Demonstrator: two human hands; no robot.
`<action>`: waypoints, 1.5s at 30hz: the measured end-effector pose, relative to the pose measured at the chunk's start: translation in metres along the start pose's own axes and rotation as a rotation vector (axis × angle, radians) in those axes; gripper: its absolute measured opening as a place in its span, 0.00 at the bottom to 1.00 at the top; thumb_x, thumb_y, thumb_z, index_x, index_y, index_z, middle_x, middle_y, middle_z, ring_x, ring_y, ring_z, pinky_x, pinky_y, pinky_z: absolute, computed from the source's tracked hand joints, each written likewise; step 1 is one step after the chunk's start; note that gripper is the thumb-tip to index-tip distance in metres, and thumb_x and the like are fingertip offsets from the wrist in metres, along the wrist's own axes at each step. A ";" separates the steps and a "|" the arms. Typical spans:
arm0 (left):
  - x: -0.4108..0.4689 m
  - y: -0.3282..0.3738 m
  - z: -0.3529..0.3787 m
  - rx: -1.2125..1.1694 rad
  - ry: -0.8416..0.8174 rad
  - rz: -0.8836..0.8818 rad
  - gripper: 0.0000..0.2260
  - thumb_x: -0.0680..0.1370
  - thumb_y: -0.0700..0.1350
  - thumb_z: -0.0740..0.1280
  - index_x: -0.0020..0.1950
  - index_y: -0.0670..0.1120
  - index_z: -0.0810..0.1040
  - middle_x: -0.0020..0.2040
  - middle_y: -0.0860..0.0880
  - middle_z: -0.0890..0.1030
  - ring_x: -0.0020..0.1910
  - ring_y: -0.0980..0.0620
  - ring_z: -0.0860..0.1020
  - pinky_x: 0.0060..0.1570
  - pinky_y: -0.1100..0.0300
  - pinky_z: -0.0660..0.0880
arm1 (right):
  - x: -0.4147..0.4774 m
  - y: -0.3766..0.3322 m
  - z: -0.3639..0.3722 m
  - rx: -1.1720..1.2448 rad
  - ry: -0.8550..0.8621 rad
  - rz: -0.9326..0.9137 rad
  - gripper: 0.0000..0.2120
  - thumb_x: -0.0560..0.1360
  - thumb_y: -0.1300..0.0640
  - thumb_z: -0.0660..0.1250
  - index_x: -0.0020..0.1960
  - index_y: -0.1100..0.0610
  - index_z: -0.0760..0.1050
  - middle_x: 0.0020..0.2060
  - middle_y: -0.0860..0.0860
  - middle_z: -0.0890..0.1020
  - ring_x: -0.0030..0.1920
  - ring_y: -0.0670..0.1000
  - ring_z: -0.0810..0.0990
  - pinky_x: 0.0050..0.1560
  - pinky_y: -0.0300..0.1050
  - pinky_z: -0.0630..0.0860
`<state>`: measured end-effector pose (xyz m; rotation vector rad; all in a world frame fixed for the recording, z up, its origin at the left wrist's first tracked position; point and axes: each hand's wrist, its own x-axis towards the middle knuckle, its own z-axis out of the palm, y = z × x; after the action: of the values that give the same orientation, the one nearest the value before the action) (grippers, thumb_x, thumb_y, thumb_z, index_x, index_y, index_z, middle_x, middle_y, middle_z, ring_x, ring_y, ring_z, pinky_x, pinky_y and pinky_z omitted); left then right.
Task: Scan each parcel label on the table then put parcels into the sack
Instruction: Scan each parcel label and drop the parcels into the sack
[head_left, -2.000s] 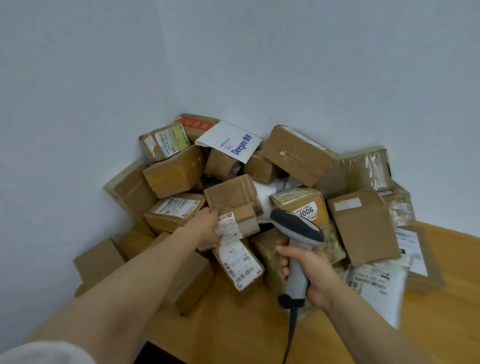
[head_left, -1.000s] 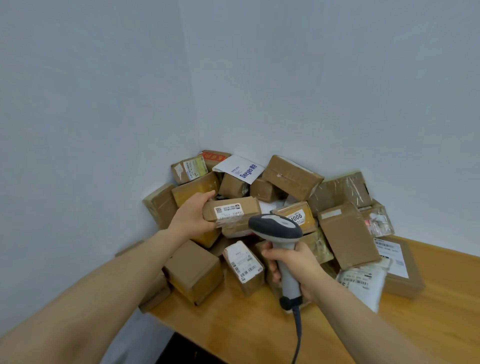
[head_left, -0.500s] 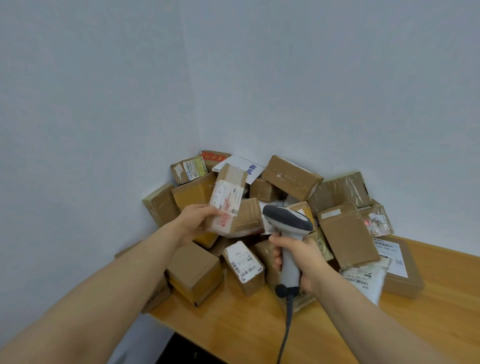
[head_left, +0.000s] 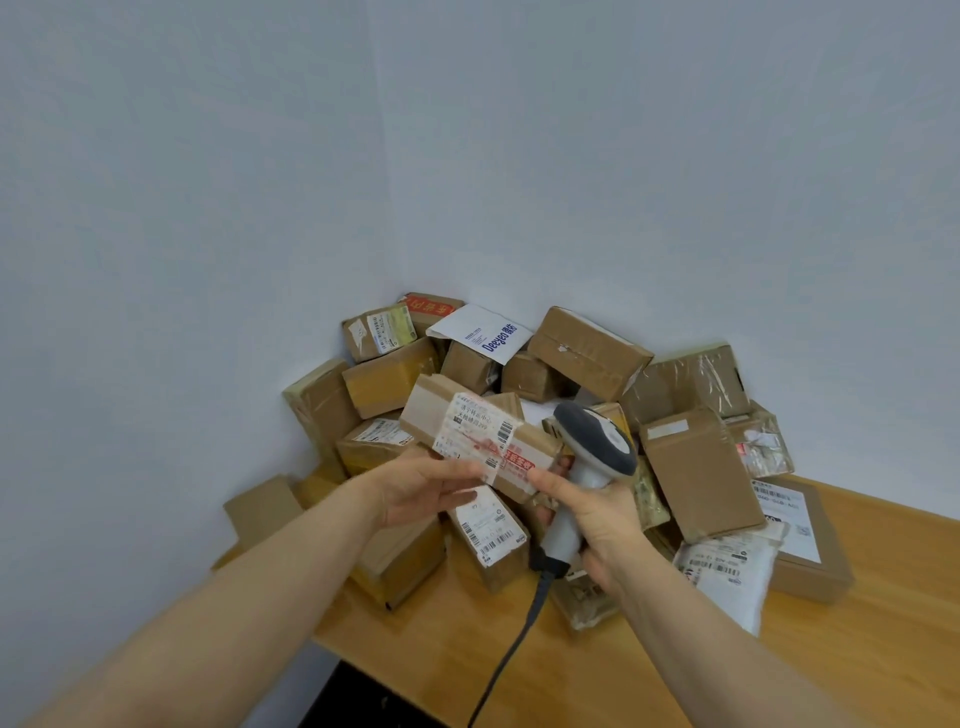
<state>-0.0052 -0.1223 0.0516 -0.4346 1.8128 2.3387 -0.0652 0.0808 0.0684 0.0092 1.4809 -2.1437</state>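
The room is 2 plain pale walls (head_left: 208, 208) meeting in a corner behind both hands, and a wooden surface (head_left: 857, 649) runs under and to the right of them, its front edge ending just below the wrists with dark space beneath. Against the corner, behind and around the hands, sits the pile of parcels (head_left: 587, 348): mostly brown cartons, a tall blank-faced carton (head_left: 701, 473) right of the scanner, a flat box with a white label (head_left: 800, 540) further right, a white mailer bag (head_left: 727, 577) below the right wrist, and a small labelled box (head_left: 488, 535) directly under the held one. No sack is in view. The left hand (head_left: 421, 488) grasps 1 long carton, the held parcel (head_left: 483, 441), from beneath, lifted clear of the pile with its shipping label (head_left: 478, 436) facing up toward the camera. The right hand (head_left: 597, 519) is clenched round the handle of the scanner (head_left: 597, 447), while its forefinger stretches to touch the near right end of the parcel. The scanner head sits just right of the parcel and appears to point away from the label, so my judgement is that the scan is being set up. To do it well, the left grip should keep the label flat and steady, with the thumb off the barcodes; the right should free its finger, swing the scanner window toward the label and hold it a little apart. The crinkled tape over the label may glare, so a slight tilt could help.
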 end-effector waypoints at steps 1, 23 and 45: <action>-0.004 0.007 -0.013 -0.012 0.021 0.023 0.32 0.64 0.41 0.79 0.66 0.44 0.73 0.63 0.42 0.79 0.63 0.44 0.77 0.68 0.46 0.68 | 0.002 -0.001 -0.003 -0.023 0.004 -0.002 0.13 0.64 0.70 0.76 0.46 0.62 0.78 0.38 0.55 0.86 0.36 0.52 0.85 0.31 0.44 0.80; 0.012 0.030 -0.060 1.160 0.712 0.385 0.24 0.67 0.46 0.78 0.59 0.51 0.71 0.56 0.52 0.78 0.54 0.54 0.75 0.49 0.59 0.74 | 0.009 -0.003 -0.001 -0.326 -0.241 0.218 0.09 0.70 0.63 0.74 0.46 0.63 0.77 0.27 0.54 0.76 0.25 0.50 0.72 0.27 0.41 0.71; 0.023 0.029 -0.063 1.125 0.704 0.375 0.25 0.69 0.45 0.77 0.61 0.49 0.70 0.57 0.51 0.77 0.58 0.52 0.74 0.51 0.61 0.72 | 0.010 -0.016 -0.002 -0.400 -0.233 0.225 0.07 0.70 0.67 0.73 0.41 0.62 0.74 0.26 0.54 0.74 0.24 0.50 0.70 0.27 0.40 0.70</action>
<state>-0.0274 -0.1919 0.0565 -0.7994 3.3245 0.9175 -0.0809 0.0827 0.0783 -0.1999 1.6530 -1.5873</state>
